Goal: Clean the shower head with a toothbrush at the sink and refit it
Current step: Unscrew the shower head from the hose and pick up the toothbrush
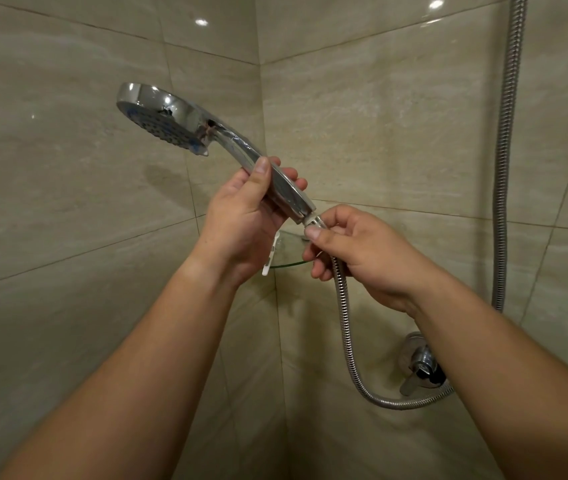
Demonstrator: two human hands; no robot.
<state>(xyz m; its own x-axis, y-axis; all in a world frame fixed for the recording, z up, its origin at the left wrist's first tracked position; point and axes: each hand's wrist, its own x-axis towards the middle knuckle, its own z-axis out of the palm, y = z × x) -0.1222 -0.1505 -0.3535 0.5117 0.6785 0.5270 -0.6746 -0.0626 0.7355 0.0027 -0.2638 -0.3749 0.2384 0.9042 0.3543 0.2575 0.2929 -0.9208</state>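
A chrome shower head [168,116] with a dark spray face and blue nozzles points down and left in the shower corner. My left hand [244,216] grips its handle, thumb lying along the top. At the handle's lower end my right hand [355,254] pinches the hose nut [315,223] with thumb and fingers. The ribbed metal hose [345,323] drops from that hand, loops low to the right and climbs the right wall. No toothbrush or sink is in view.
Beige tiled walls meet in a corner behind my hands. A small glass corner shelf [287,252] with a white bracket sits just behind them. A chrome mixer valve [419,365] with a lever is on the right wall, lower right.
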